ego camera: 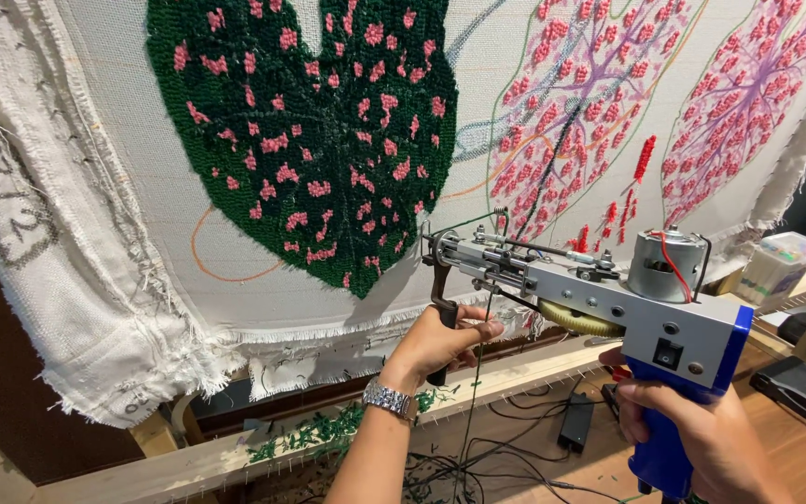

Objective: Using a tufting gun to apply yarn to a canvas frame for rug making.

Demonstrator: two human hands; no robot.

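Hands both wrapped around the tufting gun (608,299): left hand (440,341) gripping its black front handle, right hand (701,434) closed on the blue grip. Needle tip sits near the dark green leaf (310,140) on the stretched cloth (142,215), maybe touching, hard to tell.

Below the right hand (701,434), blue grip of the tufting gun (608,299) cut off by the bottom edge. Behind the left hand (436,341), front handle mostly hidden. Needle tip too small to tell.
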